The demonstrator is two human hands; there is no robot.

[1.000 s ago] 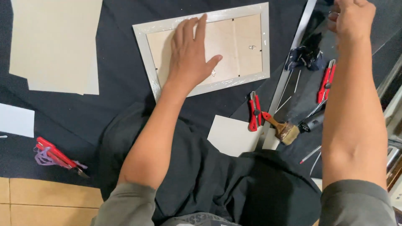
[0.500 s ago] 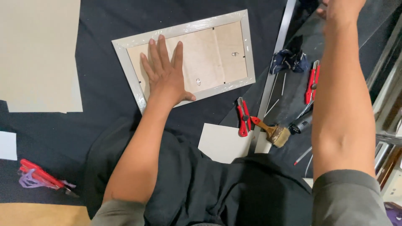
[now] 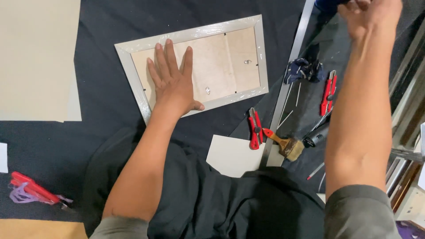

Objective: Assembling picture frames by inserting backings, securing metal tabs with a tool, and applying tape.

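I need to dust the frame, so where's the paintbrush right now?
In the head view the paintbrush lies right of the picture frame, across the long metal ruler, beside the red utility knife.

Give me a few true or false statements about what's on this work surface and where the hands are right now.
1. The left hand lies flat on the back of the picture frame. True.
2. The right hand rests on the frame too. False: it is raised at the top right, away from the frame.
3. A paintbrush lies beside red cutters. True.
4. The frame lies on a white cloth. False: the dark cloth under it is black.
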